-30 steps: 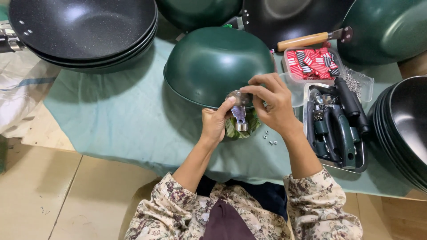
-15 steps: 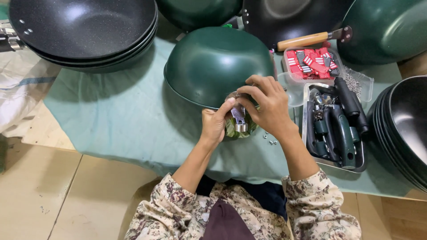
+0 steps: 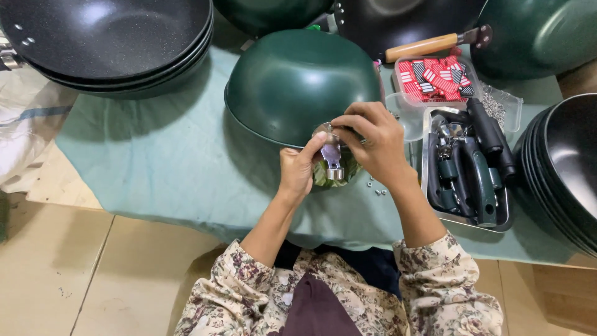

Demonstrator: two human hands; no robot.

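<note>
Starting on the far left, there's a stack of black speckled woks (image 3: 106,43) sitting at the top corner of the table (image 3: 155,168), which has a pale green cloth over it. Moving in, a dark green wok (image 3: 298,84) lies upside down in the middle, dome up. Right at its near rim the left hand (image 3: 298,171) is closed around a small silver metal bracket (image 3: 331,158), pinching it up against the edge of the wok. The right hand (image 3: 373,143) is curled over the top of that same bracket, fingers closed on it and on the rim, so both hands meet right there. A few tiny nuts (image 3: 376,186) are loose on the cloth just beside them. Further right is a metal tray (image 3: 507,218) full of dark green and black handles, a clear box of red packets (image 3: 435,78) behind it, and another stack of black woks (image 3: 566,168) at the right edge.
</note>
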